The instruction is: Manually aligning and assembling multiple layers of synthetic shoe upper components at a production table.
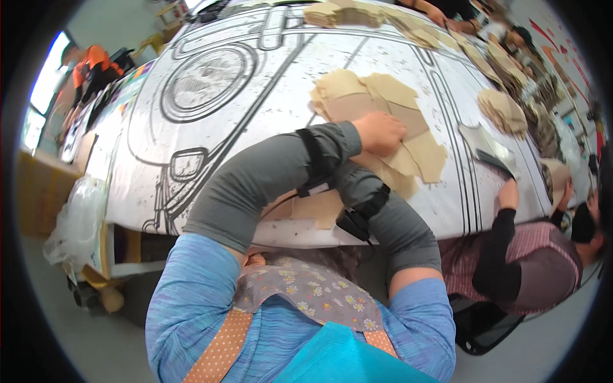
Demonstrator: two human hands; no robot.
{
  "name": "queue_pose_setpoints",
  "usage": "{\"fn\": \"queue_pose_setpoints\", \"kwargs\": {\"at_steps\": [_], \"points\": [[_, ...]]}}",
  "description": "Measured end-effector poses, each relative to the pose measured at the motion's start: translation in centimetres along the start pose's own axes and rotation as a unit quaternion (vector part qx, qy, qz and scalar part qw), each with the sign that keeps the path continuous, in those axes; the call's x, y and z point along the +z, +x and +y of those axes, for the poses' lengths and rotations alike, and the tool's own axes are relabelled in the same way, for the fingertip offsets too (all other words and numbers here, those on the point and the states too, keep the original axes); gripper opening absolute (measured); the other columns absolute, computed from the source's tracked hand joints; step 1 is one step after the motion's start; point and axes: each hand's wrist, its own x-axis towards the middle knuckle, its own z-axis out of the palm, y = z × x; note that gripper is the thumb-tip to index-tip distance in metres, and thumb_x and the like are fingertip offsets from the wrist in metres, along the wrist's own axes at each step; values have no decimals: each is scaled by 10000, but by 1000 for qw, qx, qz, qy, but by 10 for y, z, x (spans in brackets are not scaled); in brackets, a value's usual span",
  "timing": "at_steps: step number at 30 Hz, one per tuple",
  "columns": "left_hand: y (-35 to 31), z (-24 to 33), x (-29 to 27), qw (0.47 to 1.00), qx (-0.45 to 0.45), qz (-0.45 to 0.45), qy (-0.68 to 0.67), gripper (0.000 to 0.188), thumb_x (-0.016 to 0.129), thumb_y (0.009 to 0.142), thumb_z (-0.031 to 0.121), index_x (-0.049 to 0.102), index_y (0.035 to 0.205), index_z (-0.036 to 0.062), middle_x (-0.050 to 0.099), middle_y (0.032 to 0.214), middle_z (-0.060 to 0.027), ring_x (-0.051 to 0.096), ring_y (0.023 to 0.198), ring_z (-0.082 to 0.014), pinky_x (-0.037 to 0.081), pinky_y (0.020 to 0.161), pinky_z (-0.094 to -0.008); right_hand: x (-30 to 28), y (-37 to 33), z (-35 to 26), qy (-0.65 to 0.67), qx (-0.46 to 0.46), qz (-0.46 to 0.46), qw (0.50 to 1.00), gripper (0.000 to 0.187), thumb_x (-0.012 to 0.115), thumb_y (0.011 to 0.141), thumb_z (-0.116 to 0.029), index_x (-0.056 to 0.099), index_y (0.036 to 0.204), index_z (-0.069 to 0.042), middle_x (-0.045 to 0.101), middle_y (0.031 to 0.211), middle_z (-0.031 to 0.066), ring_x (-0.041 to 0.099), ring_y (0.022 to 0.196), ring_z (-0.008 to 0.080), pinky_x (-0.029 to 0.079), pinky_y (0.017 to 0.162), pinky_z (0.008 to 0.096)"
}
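Note:
My left hand (pixel 381 134) lies over a loose pile of beige cut fabric pieces (pixel 345 85), its fingers curled down and pressed together. What sits under the fingertips is hidden. Crossing beneath my left wrist, my right forearm (pixel 364 185) reaches to the left, and the right hand is hidden behind the left sleeve. A darker tan piece (pixel 408 120) shows in the pile just past my left fingers. More beige pieces (pixel 319 207) lie near the table's front edge, partly under my left forearm. Grey sleeves with black straps cover both forearms.
The white table top (pixel 281 115) bears black line drawings. Further beige stacks (pixel 501 112) lie to the right and along the far side. At right, a person (pixel 530 255) handles a grey-white piece (pixel 488 145). A plastic bag (pixel 80 220) hangs at the left corner.

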Motion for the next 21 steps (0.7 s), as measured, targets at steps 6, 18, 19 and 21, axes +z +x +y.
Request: {"fn": "queue_pose_setpoints", "kwargs": {"at_steps": [6,18,19,21], "points": [[-4,-4,4,995,22,77,66,303,512,879,238,684,1002,21,667,1175,-105,603,1140,-245,459,959,-374,3,-13,14,-16,-54,64,996,477,744,821,-252,624,1253,-90,666,1177,187,660,1066,315,515,867,423],[-75,-30,-74,991,62,-39,-112,303,590,946,359,723,990,90,709,996,-81,660,891,-289,514,786,-401,-21,39,-37,-90,128,-179,971,295,626,911,-309,694,975,-30,706,780,150,691,727,308,526,695,412],[-89,-24,-86,984,-3,-29,-174,312,608,930,373,707,986,83,706,973,-94,663,864,-293,514,762,-400,-21,35,-37,-92,127,-177,972,295,626,911,-309,694,975,-30,706,780,150,691,727,308,526,695,412],[-123,-24,-101,970,-73,-14,-230,326,626,915,387,692,983,75,704,950,-107,666,838,-296,514,738,-398,-17,32,-36,47,105,-121,986,254,642,908,-286,686,962,-41,684,767,162,688,726,278,519,683,391]]}}
